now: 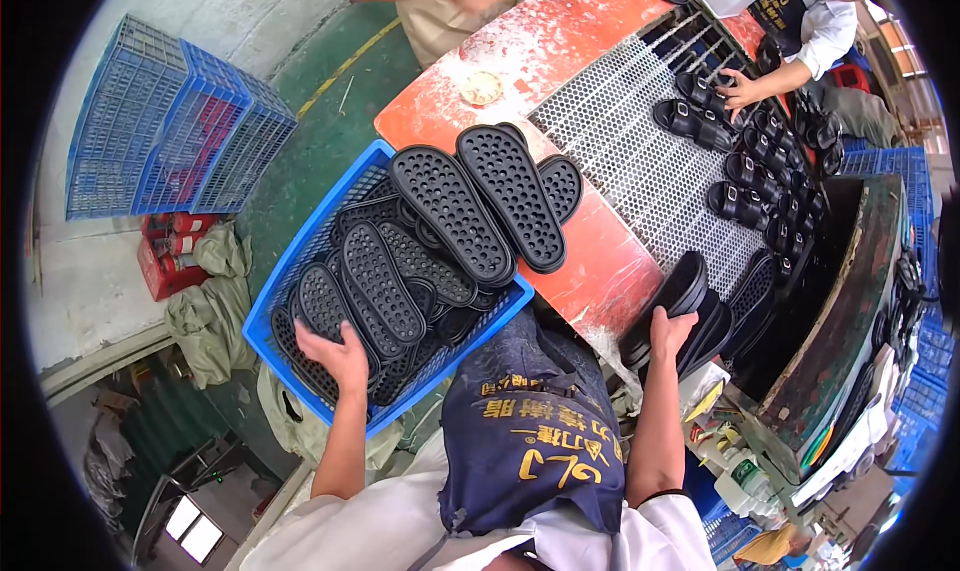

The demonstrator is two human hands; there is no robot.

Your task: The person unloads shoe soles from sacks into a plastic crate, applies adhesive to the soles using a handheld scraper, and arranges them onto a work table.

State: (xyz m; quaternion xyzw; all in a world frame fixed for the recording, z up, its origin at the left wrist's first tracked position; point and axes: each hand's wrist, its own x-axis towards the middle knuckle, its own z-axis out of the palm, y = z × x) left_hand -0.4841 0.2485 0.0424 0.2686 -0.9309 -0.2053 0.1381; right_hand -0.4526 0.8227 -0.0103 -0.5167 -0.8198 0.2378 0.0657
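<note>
My left hand [338, 359] is over the blue plastic basket [262, 323], its thumb and fingers spread at the lower end of a black shoe sole [325, 303]. More black soles with dimpled undersides [382, 281] fill the basket. My right hand [668, 335] is closed around the near end of black shoe soles [683, 283] at the right edge of the red table; some of its fingers are hidden. Two large soles [510, 199] lie bottom up across the basket's far rim and the table, overlapping another sole [560, 186].
The red table [610, 231] borders a perforated metal conveyor [640, 121] carrying black buckled sandals [745, 206]. A co-worker's hand [740, 93] touches sandals there; another person [460, 11] stands at the far side. Blue crates [160, 131] stand at the left. A dark-sided trough [830, 311] flanks the right.
</note>
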